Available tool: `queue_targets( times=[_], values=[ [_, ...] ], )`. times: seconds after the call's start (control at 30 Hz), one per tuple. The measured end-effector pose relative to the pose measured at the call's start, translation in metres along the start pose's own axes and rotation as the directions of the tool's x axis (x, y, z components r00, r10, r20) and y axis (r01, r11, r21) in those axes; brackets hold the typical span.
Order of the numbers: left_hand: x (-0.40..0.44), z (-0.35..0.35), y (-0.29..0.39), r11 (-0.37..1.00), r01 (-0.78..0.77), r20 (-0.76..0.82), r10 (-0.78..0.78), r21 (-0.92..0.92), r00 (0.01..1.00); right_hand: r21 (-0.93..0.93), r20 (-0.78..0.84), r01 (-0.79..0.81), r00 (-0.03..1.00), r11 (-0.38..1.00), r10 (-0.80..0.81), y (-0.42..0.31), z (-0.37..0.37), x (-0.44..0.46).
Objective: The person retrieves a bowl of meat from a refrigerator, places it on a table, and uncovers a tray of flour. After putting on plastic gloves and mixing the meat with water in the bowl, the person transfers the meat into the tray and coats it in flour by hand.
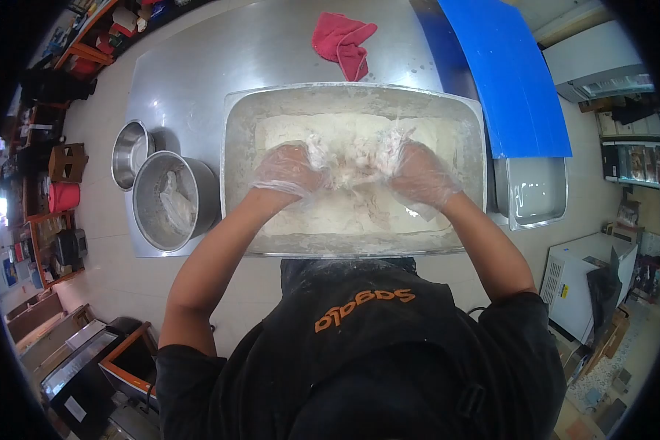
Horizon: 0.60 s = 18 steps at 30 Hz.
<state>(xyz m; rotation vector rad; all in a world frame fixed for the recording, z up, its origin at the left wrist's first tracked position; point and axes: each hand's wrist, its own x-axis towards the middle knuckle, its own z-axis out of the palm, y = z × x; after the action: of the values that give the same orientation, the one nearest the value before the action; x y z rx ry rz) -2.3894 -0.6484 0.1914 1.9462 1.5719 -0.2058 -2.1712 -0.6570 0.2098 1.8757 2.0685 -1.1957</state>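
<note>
A large metal tub [477, 198] of white flour-like powder [301, 227] lies in front of me. Both my hands are inside it, in clear, powder-dusted plastic gloves. On the left, my left hand [290, 170] curls around a lumpy powder-coated piece [317, 150]. Opposite it, my right hand [423, 176] is closed on another ragged coated piece [394, 145]. Between the hands lie more coated clumps [361, 150]. What is under the coating cannot be made out, and the fingertips are partly hidden by powder.
Left of the tub stand a deep metal pot [207, 183] with a whitish, plastic-looking thing inside and a smaller steel bowl [128, 150]. A red cloth [341, 40] lies on the steel table [198, 66] behind. A blue panel [513, 81] partly covers a metal tray [539, 194] at right.
</note>
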Motion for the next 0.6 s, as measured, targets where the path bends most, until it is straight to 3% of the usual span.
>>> queue_targets(
  times=[0.1,0.17,0.23,0.27,0.3,0.33,0.37,0.43,0.47,0.53,0.57,0.6],
  values=[
    [0.010,0.014,-0.020,0.953,-0.188,-0.134,0.160,-0.237,0.978,0.238,-0.343,0.434,0.874,0.869,-0.343,0.025,0.029,0.017],
    [0.033,0.026,-0.057,0.921,-0.294,-0.072,0.285,-0.255,0.956,0.442,-0.248,0.470,0.883,0.765,-0.399,0.039,0.013,0.022],
    [0.072,0.031,-0.105,0.922,-0.364,0.180,0.383,-0.129,0.906,0.620,0.001,0.248,0.948,0.745,-0.317,0.065,-0.008,0.036],
    [0.091,0.044,-0.109,0.950,-0.141,0.099,0.174,-0.277,0.980,0.650,0.215,0.010,0.957,0.760,-0.196,0.086,-0.014,0.057],
    [0.108,0.057,-0.104,0.900,0.066,0.047,-0.051,-0.431,0.998,0.479,0.184,-0.092,0.983,0.873,0.003,0.126,0.014,0.111],
    [0.112,0.069,-0.091,0.904,0.093,-0.003,-0.104,-0.418,0.995,0.177,-0.024,0.012,1.000,0.984,-0.008,0.140,0.052,0.145],
    [0.115,0.084,-0.077,0.906,0.118,-0.059,-0.155,-0.406,0.986,-0.161,-0.230,-0.020,0.973,0.987,-0.018,0.153,0.090,0.178],
    [0.143,0.156,-0.075,0.996,-0.089,-0.249,0.080,-0.025,0.965,-0.391,-0.393,0.172,0.857,0.904,-0.333,0.124,0.132,0.165],
    [0.130,0.156,-0.080,0.973,-0.230,-0.315,0.214,-0.011,0.924,-0.119,-0.365,0.308,0.871,0.944,-0.330,0.117,0.141,0.149],
    [0.102,0.133,-0.109,0.867,-0.495,-0.423,0.468,0.050,0.776,0.388,-0.134,0.208,0.977,0.898,-0.169,0.120,0.125,0.126],
    [0.095,0.098,-0.104,0.929,-0.198,-0.131,0.165,-0.312,0.978,0.544,0.105,-0.026,0.994,0.839,-0.038,0.124,0.082,0.107],
    [0.091,0.071,-0.100,0.824,0.222,0.267,-0.090,-0.522,0.960,0.619,0.361,-0.279,0.931,0.734,0.049,0.124,0.050,0.092]
  ],
)
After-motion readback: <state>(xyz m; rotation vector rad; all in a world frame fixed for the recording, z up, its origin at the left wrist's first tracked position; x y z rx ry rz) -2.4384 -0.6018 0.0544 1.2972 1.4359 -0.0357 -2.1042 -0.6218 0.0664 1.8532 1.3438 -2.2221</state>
